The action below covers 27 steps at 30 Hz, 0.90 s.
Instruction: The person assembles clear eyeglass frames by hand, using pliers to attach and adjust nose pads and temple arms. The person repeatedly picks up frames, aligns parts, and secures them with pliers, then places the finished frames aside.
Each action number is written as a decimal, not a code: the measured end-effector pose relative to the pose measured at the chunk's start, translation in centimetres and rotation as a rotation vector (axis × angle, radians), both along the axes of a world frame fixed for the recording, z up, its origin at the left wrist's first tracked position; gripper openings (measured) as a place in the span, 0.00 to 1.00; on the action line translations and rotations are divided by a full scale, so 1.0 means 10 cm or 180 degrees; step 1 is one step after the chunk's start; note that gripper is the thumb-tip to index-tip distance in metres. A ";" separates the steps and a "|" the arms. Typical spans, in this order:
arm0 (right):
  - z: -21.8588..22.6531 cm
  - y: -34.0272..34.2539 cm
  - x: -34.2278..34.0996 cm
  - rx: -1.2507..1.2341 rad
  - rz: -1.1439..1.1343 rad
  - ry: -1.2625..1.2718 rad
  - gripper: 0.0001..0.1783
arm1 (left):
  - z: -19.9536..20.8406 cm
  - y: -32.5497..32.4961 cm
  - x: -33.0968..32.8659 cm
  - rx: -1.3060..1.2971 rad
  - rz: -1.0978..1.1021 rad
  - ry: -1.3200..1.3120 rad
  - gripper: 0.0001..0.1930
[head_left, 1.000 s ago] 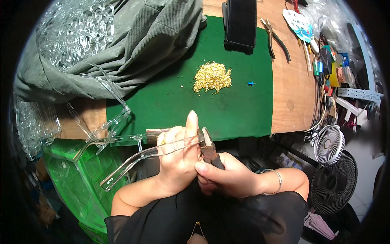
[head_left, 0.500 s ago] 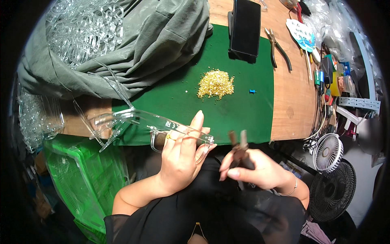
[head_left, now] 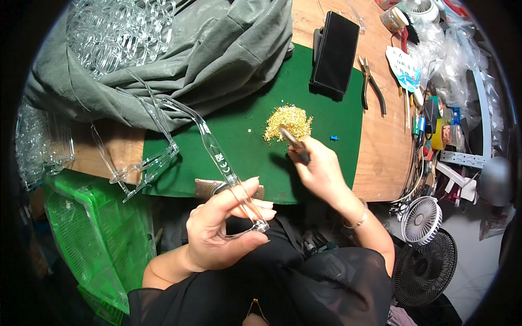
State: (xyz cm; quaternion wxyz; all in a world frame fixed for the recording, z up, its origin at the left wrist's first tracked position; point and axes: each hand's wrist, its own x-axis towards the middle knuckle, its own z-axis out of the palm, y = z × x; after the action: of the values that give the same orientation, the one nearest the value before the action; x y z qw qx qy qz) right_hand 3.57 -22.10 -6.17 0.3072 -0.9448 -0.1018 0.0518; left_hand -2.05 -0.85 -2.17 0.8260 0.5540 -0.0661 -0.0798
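now left hand [head_left: 220,231] grasping clear glasses frame [head_left: 217,157]; right hand [head_left: 321,171] clenching pliers [head_left: 293,141] at gold bead pile [head_left: 288,122]; white-blue paddle label [head_left: 403,66] upper right.

mat [head_left: 239,146]: dark green, plain
small parts heap [head_left: 289,123]: gold
frame [head_left: 217,157]: clear
crate [head_left: 92,228]: bright green, translucent
cloth [head_left: 217,49]: grey-green, ribbed

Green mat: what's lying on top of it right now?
On the green mat: a gold pile of small parts, a blue pin and a black phone. The grey cloth hides its upper-left corner.
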 end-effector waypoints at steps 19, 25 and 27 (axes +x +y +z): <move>0.14 0.08 -0.09 0.0955 -0.0439 0.0635 0.05 | 0.01 0.03 0.23 0.1233 -0.0207 -0.1353 0.29; 0.66 0.27 -0.27 0.2124 0.1013 -0.0707 0.10 | 0.10 0.00 0.14 0.1244 -0.0334 -0.1229 0.28; 0.59 0.26 -0.31 0.2349 0.1058 -0.0614 0.07 | 0.10 -0.03 0.10 0.1275 -0.0308 -0.1217 0.28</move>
State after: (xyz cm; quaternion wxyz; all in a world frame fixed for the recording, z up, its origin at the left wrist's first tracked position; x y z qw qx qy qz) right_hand 0.45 -19.52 -0.27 0.6018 -0.7424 -0.2929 -0.0280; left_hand -1.04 -1.12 -1.16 0.6679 0.7074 -0.2300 -0.0247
